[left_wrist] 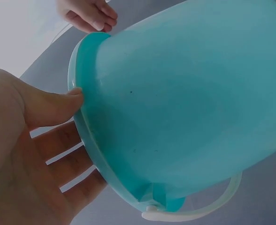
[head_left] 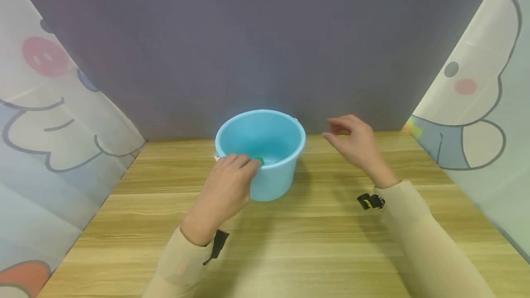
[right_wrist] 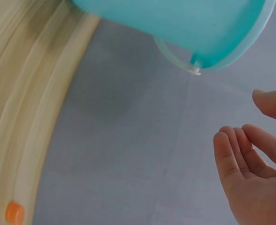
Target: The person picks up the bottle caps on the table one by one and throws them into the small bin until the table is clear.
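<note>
A light blue bucket [head_left: 273,180] stands upright on the wooden table, near the dark back panel. At its near left rim, my left hand [head_left: 227,187] grips the edge. In the left wrist view the thumb lies on the outside of the rim, and the other fingers reach over to the inside. A small green thing [head_left: 260,160] shows inside the bucket, right by the left fingertips; most of it is hidden. My right hand [head_left: 352,141] hovers to the right of the bucket, apart from it, fingers loosely bent and holding nothing.
The bucket's white handle [left_wrist: 213,208] hangs down along its side. A small orange piece [right_wrist: 14,213] lies on the table [head_left: 323,247] near its edge in the right wrist view. Cartoon-printed curtains [head_left: 468,118] flank both sides, and a dark panel [head_left: 261,49] closes the back.
</note>
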Tool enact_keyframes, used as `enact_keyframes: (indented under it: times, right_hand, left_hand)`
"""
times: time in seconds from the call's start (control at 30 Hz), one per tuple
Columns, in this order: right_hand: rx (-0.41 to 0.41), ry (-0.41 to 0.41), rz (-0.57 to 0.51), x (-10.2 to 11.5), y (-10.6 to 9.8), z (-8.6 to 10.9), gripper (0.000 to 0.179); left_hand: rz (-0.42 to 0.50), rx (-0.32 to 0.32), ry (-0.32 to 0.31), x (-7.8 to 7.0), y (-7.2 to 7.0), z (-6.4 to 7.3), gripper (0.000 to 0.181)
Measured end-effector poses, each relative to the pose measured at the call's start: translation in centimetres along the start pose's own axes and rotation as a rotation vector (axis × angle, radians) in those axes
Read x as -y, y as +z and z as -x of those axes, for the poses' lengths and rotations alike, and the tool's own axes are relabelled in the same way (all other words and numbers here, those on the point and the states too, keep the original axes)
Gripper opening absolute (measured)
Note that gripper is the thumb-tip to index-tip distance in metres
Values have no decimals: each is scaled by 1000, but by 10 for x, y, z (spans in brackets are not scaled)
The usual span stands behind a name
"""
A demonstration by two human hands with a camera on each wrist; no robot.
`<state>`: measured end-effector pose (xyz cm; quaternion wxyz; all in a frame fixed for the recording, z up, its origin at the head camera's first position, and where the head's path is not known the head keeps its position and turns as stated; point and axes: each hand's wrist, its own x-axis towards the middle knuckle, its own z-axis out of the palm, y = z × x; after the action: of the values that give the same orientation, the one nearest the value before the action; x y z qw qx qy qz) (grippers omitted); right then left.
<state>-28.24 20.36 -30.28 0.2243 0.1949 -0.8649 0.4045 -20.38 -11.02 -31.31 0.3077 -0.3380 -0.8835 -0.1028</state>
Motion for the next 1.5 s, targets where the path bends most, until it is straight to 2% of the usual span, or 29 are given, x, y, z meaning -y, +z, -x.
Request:
enact_keyframes:
  times: [0.53,0.77,1.1,1.3,1.5]
  right_hand:
    - [148,19,203,-35,-14,-1,41]
    - [235,64,283,-51,-18,-3,42]
    - [274,62,367,-81,-26,-3,44]
    - [357,99,417,-91,-32,-3,48]
    - [464,87,513,-101,-31,2,49]
  left_hand:
    - [-2,5,1,-1,0,0,29]
    - [2,2,-3,0,0,1,24]
    - [-3,3,-3,0,0,0,24]
    - [3,5,0,0,0,0,25]
    - [0,2,1,0,1,0,24]
